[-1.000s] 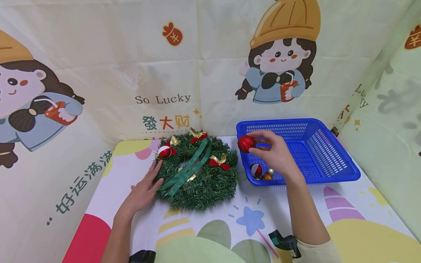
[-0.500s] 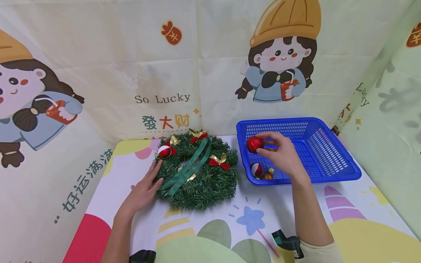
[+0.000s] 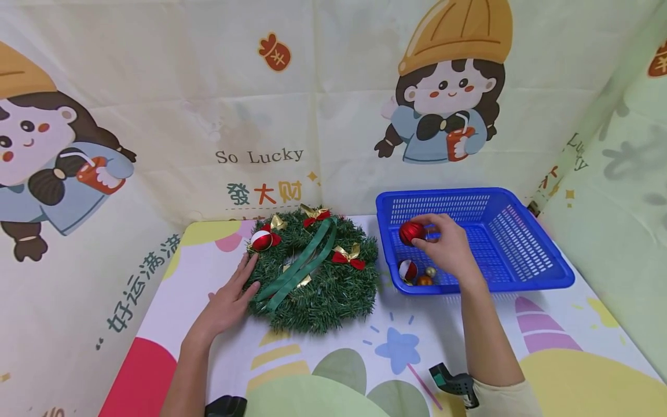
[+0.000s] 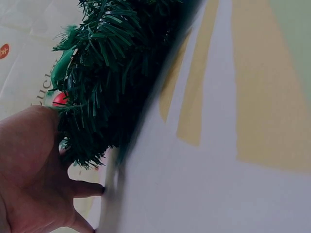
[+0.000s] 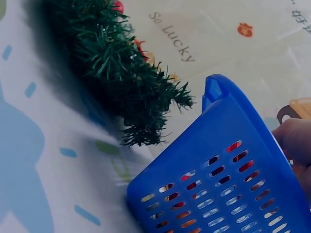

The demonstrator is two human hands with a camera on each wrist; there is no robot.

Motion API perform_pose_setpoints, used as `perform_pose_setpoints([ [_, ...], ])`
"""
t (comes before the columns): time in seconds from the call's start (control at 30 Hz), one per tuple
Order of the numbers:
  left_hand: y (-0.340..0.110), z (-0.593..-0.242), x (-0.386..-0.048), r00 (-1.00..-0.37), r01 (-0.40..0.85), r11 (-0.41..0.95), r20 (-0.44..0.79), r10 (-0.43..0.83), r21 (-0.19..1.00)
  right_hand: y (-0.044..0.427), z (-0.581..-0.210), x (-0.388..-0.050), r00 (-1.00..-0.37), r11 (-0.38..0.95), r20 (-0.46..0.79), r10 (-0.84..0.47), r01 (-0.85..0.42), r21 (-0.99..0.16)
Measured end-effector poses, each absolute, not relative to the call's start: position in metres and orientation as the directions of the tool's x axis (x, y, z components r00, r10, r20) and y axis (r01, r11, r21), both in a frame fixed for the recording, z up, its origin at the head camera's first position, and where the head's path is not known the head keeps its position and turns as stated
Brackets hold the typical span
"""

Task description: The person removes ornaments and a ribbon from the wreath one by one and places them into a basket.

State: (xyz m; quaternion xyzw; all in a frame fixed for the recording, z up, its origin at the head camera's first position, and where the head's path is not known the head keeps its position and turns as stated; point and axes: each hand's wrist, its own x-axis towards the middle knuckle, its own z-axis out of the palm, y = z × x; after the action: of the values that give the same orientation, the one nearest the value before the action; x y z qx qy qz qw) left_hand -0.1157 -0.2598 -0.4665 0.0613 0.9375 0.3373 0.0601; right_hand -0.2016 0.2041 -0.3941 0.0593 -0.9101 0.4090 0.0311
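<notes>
nearest is a pale sleeve (image 3: 502, 401). a little beyond, the left hand (image 3: 229, 298), fingers straight and loosely spread, rests against the left side of a green wreath (image 3: 312, 310). the wreath lies flat on the table (image 3: 161, 313), dressed with a green ribbon (image 3: 300, 269), red-and-gold bows (image 3: 348, 260) and a red-and-white ball (image 3: 261, 240). just right of it, a blue basket (image 3: 531, 284) has an orange ball (image 3: 424, 281) in its near left corner. farther in, the right hand (image 3: 447, 244) pinches a red ball (image 3: 410, 233) over the basket; whether that ball touches it, i can't tell. a printed cloth (image 3: 333, 116) hangs behind.
</notes>
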Motion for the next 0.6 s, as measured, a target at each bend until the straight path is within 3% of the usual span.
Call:
perform_pose_setpoints([
  [0.6,-0.26,-0.467,-0.116,-0.986,0.079,0.769,-0.066,0.155,0.634,0.201,-0.409,-0.209,-0.99,0.734,0.04,-0.132,-0.125,-0.667],
])
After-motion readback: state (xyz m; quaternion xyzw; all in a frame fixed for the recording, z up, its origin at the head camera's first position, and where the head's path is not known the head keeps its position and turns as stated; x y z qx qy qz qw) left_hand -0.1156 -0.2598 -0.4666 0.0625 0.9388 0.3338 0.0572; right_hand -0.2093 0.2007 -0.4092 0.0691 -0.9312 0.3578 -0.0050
